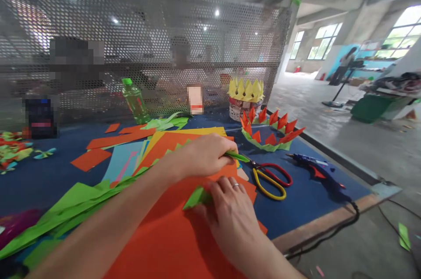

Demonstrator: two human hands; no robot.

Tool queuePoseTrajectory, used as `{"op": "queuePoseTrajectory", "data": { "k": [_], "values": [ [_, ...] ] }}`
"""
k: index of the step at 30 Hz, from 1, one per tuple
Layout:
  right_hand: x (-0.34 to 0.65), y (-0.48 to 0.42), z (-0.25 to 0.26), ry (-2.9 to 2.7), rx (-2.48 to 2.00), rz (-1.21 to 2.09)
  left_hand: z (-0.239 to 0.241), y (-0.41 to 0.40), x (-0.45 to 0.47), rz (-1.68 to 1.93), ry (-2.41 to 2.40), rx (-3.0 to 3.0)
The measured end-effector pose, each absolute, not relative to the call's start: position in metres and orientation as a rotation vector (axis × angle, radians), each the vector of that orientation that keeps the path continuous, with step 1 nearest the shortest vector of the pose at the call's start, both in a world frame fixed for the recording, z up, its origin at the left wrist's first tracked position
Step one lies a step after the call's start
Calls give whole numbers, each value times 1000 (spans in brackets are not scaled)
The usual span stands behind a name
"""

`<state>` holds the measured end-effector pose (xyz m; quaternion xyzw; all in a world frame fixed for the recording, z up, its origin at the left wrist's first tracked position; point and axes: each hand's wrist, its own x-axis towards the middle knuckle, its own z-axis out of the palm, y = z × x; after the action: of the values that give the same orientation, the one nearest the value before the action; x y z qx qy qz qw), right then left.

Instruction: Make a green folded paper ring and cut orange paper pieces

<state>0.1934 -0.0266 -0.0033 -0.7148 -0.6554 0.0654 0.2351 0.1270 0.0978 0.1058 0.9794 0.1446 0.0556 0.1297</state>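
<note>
My left hand (pixel 210 154) reaches across with its fingers curled round a green folded paper piece (pixel 237 155), whose end sticks out toward the scissors. Close below it, my right hand (pixel 232 209), with a ring on one finger, pinches a small green paper piece (pixel 194 198) against the orange paper sheets (pixel 158 239). Its fingertips are partly hidden. Scissors (pixel 268 182) with one red and one yellow handle lie just right of both hands, their blades partly covered by the green paper. A zigzag green strip (pixel 174 149) runs behind my left forearm.
Beyond the scissors are a glue gun (pixel 320 173) with its cord and a ring of orange paper points (pixel 271 132). A yellow paper crown (pixel 246 90) tops a round container. A green bottle (pixel 135 101) stands by the perforated screen (pixel 131 42). Green strips (pixel 66 209) lie left.
</note>
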Motion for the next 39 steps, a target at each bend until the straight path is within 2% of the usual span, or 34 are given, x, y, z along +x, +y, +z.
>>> {"op": "queuePoseTrajectory", "data": {
  "k": [4, 9, 27, 39],
  "values": [
    [192, -29, -12, -1862, -1926, 215, 100, 100, 129, 145, 398, 2858],
    [213, -53, -20, -1795, -1655, 249, 97, 101, 130, 126, 395, 2854],
    [279, -96, -11, -1483, -1530, -243, 92, 100, 131, 58, 350, 2845],
    [291, -94, -12, -1500, -1527, -350, 85, 93, 133, 60, 302, 2868]
  ]
}}
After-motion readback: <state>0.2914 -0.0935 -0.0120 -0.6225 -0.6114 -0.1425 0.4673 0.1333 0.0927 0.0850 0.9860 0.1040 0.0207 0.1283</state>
